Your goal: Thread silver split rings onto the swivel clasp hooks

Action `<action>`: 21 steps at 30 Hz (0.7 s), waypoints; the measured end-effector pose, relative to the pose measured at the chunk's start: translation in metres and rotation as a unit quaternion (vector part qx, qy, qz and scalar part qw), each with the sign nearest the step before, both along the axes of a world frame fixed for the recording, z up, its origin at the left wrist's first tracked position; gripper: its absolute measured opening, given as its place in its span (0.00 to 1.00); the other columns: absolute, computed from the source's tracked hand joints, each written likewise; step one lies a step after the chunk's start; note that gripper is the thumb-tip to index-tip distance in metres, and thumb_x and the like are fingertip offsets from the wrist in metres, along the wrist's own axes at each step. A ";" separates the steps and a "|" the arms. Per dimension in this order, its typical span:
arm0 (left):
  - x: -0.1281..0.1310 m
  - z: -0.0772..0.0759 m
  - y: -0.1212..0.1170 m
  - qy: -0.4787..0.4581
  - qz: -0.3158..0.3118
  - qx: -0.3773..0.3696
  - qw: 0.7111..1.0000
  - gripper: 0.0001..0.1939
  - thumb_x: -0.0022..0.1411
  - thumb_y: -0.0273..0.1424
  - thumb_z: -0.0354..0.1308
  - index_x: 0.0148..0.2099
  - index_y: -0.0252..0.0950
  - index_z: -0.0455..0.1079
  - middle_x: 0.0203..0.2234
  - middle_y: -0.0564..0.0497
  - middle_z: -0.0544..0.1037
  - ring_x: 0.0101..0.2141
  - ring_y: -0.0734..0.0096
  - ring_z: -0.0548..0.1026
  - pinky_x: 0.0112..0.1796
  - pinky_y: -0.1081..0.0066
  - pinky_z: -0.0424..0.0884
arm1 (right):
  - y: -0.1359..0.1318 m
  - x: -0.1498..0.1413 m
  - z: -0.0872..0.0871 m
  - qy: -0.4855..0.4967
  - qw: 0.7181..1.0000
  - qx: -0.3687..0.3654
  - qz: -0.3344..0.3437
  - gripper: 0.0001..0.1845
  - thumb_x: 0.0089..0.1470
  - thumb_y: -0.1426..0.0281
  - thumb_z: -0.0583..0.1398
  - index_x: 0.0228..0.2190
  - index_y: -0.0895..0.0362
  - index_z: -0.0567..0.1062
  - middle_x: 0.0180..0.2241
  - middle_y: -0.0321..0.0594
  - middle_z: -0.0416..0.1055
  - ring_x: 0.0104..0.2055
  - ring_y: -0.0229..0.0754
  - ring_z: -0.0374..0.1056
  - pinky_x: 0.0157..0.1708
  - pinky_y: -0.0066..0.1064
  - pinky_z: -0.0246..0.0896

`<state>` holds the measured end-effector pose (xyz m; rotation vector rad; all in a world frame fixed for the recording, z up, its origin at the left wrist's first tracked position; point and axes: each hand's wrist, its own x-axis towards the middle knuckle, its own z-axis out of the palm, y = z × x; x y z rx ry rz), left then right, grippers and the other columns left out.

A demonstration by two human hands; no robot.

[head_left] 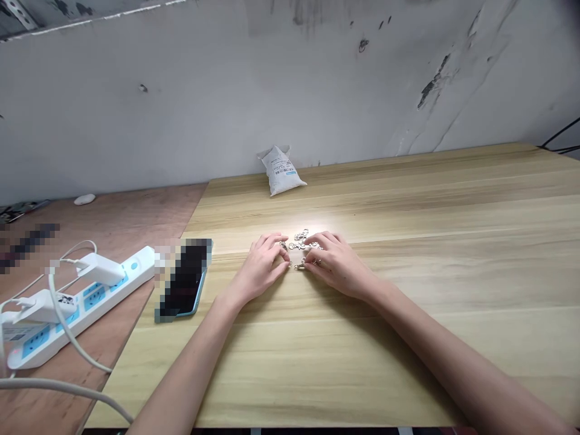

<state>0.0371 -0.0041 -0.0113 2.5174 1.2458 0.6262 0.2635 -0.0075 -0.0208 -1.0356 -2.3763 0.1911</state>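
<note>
A small heap of silvery metal swivel clasps (301,234) lies on the wooden tabletop between my two hands. My left hand (263,266) is on the left side of the heap, its thumb and index finger closed together near a tiny shiny piece too small to name. More metal pieces show beneath its other fingers. From the right, my right hand (338,263) reaches in, with thumb and index finger closed on the end of a metal clasp (299,266). Its curled fingers partly cover other clasps.
A white printed plastic packet (281,172) lies at the back by the wall. To the left is a phone (183,281), partly pixelated. Farther left, a white power strip (97,296) with plugged-in chargers and a looping cable (67,326) rests on a reddish board.
</note>
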 end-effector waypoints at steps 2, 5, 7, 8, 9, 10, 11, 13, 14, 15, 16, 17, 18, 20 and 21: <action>0.000 0.000 0.000 0.003 0.006 -0.007 1.000 0.03 0.65 0.28 0.53 0.38 0.38 0.68 0.55 0.45 0.69 0.58 0.57 0.62 0.55 0.52 0.62 | 0.000 0.000 0.000 0.002 1.000 0.001 0.002 0.07 0.60 0.70 0.58 0.30 0.54 0.75 0.46 0.45 0.71 0.50 0.48 0.64 0.49 0.44 0.58; 0.000 -0.001 -0.001 0.024 0.023 -0.015 0.999 0.03 0.66 0.28 0.52 0.38 0.37 0.67 0.54 0.43 0.69 0.59 0.56 0.62 0.56 0.51 0.62 | 0.000 -0.001 0.000 0.004 1.000 0.001 0.002 0.08 0.60 0.69 0.58 0.30 0.54 0.75 0.46 0.45 0.71 0.50 0.48 0.64 0.49 0.44 0.59; -0.001 -0.001 -0.001 0.054 0.028 -0.011 0.998 0.05 0.67 0.29 0.52 0.37 0.36 0.66 0.54 0.43 0.69 0.59 0.55 0.61 0.57 0.50 0.61 | -0.001 -0.001 0.000 0.004 1.000 -0.001 0.001 0.08 0.61 0.69 0.58 0.30 0.54 0.75 0.46 0.45 0.71 0.50 0.47 0.65 0.48 0.43 0.59; -0.001 -0.001 -0.001 0.070 0.026 -0.006 0.997 0.06 0.67 0.30 0.51 0.37 0.36 0.66 0.54 0.43 0.69 0.60 0.55 0.61 0.57 0.50 0.60 | -0.001 -0.001 0.000 0.005 1.000 -0.001 0.001 0.08 0.61 0.69 0.58 0.30 0.54 0.75 0.46 0.45 0.71 0.50 0.47 0.65 0.48 0.43 0.58; -0.001 0.000 -0.002 0.083 0.020 0.002 0.996 0.06 0.67 0.30 0.50 0.36 0.36 0.66 0.55 0.44 0.69 0.60 0.55 0.61 0.58 0.50 0.60 | -0.001 -0.001 0.000 0.007 1.000 0.000 0.002 0.08 0.61 0.69 0.58 0.30 0.54 0.75 0.46 0.45 0.71 0.50 0.47 0.65 0.49 0.43 0.58; -0.002 0.001 -0.002 0.094 0.010 0.011 0.995 0.07 0.67 0.30 0.50 0.36 0.36 0.66 0.55 0.44 0.69 0.60 0.56 0.61 0.58 0.51 0.60 | -0.001 -0.001 0.000 0.008 1.000 0.000 0.002 0.08 0.61 0.69 0.58 0.30 0.54 0.75 0.46 0.45 0.71 0.50 0.47 0.65 0.49 0.43 0.58; -0.002 0.002 -0.002 0.102 0.000 0.023 0.995 0.07 0.67 0.30 0.50 0.36 0.37 0.66 0.56 0.44 0.68 0.61 0.56 0.60 0.58 0.51 0.60 | -0.001 -0.001 0.000 0.008 1.000 0.000 0.003 0.08 0.61 0.69 0.58 0.30 0.54 0.75 0.46 0.45 0.71 0.49 0.47 0.65 0.49 0.43 0.58; -0.002 0.006 -0.003 0.114 -0.019 0.048 0.992 0.07 0.67 0.30 0.50 0.36 0.37 0.68 0.57 0.45 0.68 0.61 0.55 0.58 0.58 0.51 0.60 | -0.001 -0.002 0.000 0.008 1.000 -0.001 0.003 0.08 0.60 0.69 0.58 0.30 0.54 0.75 0.46 0.45 0.71 0.49 0.47 0.65 0.49 0.43 0.58; -0.002 0.008 -0.003 0.117 -0.027 0.059 0.991 0.07 0.66 0.30 0.51 0.35 0.37 0.68 0.58 0.46 0.67 0.62 0.55 0.58 0.57 0.51 0.60 | -0.001 -0.002 -0.001 0.007 1.000 -0.002 0.002 0.08 0.60 0.69 0.58 0.30 0.54 0.75 0.46 0.45 0.71 0.50 0.47 0.64 0.49 0.43 0.58; -0.003 0.010 -0.003 0.120 -0.033 0.065 0.990 0.07 0.65 0.29 0.51 0.35 0.37 0.69 0.58 0.47 0.67 0.62 0.54 0.57 0.57 0.51 0.61 | -0.001 -0.002 -0.001 0.006 1.000 -0.002 0.001 0.08 0.60 0.69 0.58 0.30 0.54 0.75 0.46 0.45 0.71 0.50 0.47 0.64 0.49 0.43 0.58; -0.004 0.013 -0.003 0.119 -0.038 0.067 0.990 0.07 0.65 0.29 0.52 0.34 0.38 0.70 0.58 0.47 0.67 0.62 0.54 0.57 0.57 0.51 0.61 | -0.001 -0.002 -0.002 0.007 1.000 -0.003 0.002 0.08 0.60 0.69 0.58 0.30 0.54 0.75 0.46 0.45 0.71 0.50 0.47 0.64 0.49 0.43 0.58; -0.005 0.015 -0.004 0.116 -0.043 0.066 0.990 0.07 0.64 0.28 0.53 0.33 0.38 0.70 0.59 0.48 0.67 0.62 0.54 0.57 0.57 0.51 0.62 | -0.001 -0.002 -0.002 0.008 1.000 -0.004 0.002 0.08 0.61 0.69 0.58 0.30 0.54 0.75 0.46 0.45 0.71 0.50 0.47 0.64 0.49 0.43 0.58; -0.006 0.017 -0.004 0.112 -0.049 0.062 0.991 0.07 0.63 0.28 0.54 0.32 0.37 0.71 0.59 0.48 0.67 0.62 0.53 0.57 0.57 0.51 0.62 | 0.000 -0.002 -0.002 0.010 1.000 -0.004 0.004 0.08 0.61 0.69 0.58 0.30 0.54 0.75 0.46 0.45 0.71 0.50 0.47 0.64 0.49 0.43 0.58; -0.008 0.019 -0.004 0.105 -0.061 0.055 0.991 0.07 0.61 0.27 0.55 0.31 0.37 0.72 0.59 0.48 0.67 0.62 0.53 0.58 0.57 0.50 0.62 | 0.000 -0.001 -0.003 0.012 1.000 -0.006 0.006 0.08 0.61 0.69 0.57 0.30 0.54 0.75 0.46 0.45 0.70 0.49 0.47 0.64 0.49 0.43 0.58; -0.008 0.020 -0.005 0.104 -0.064 0.054 0.991 0.07 0.61 0.27 0.55 0.31 0.37 0.72 0.59 0.48 0.67 0.62 0.53 0.59 0.57 0.50 0.62 | 0.000 -0.001 -0.003 0.012 1.000 -0.007 0.007 0.08 0.61 0.69 0.57 0.31 0.54 0.74 0.46 0.45 0.70 0.49 0.47 0.64 0.49 0.43 0.57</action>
